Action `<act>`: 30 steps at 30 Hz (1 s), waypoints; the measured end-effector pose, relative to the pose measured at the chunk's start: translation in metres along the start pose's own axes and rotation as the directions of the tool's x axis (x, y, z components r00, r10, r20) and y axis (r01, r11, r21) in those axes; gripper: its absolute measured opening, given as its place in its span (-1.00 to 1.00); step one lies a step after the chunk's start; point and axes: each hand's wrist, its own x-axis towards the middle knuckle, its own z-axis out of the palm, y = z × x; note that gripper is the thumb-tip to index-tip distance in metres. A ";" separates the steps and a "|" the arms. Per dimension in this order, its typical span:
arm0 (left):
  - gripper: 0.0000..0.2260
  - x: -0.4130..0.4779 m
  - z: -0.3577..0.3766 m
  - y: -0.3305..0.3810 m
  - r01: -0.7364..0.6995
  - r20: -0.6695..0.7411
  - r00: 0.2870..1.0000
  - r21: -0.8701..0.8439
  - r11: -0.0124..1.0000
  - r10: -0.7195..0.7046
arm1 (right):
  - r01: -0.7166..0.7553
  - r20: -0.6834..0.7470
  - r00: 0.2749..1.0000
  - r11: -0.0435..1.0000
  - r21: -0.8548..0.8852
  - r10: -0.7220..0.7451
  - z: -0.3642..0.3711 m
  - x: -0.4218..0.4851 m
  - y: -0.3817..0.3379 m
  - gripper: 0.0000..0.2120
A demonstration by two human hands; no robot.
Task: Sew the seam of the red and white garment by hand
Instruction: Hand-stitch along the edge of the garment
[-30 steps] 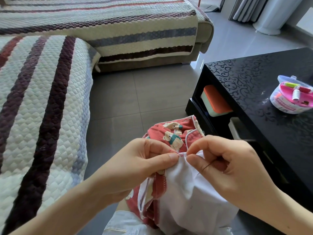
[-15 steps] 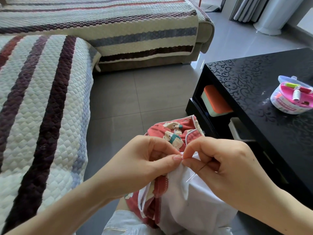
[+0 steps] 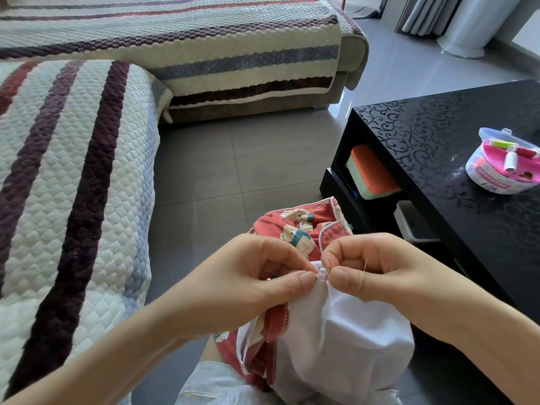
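Fingers [image 3: 301, 278] of left hand [image 3: 248, 276], right hand [image 3: 380, 273] tight around garment seam [image 3: 321, 276]; black table [image 3: 438, 135], tiled floor [image 3: 219, 176]

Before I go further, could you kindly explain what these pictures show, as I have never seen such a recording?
No machine here: a person wears one wide-angle camera on the head, looking down at their bare hands, so every picture is that view. The left hand and the right hand both pinch the seam edge of a red and white bear-print garment; I cannot make out the needle. To the right stands a glossy black table bearing a round clear plastic sewing kit, and an orange-lidded box sits on its shelf. A striped quilted sofa is on the left.
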 end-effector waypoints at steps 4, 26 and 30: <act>-0.87 0.000 -0.002 -0.001 0.026 -0.004 1.000 -0.059 0.998 -0.027 | -0.008 -0.020 1.000 0.989 0.149 0.011 -0.010 0.001 0.004 -0.73; -0.88 -0.007 -0.007 0.005 0.063 0.071 0.996 -0.185 0.981 -0.050 | 0.014 -0.180 0.982 0.982 -0.188 -0.048 -0.023 0.031 0.014 -0.82; -0.88 -0.009 -0.009 0.006 0.053 0.078 0.996 -0.170 0.984 -0.040 | 0.052 -0.161 0.983 0.978 -0.203 -0.086 -0.024 0.030 0.010 -0.87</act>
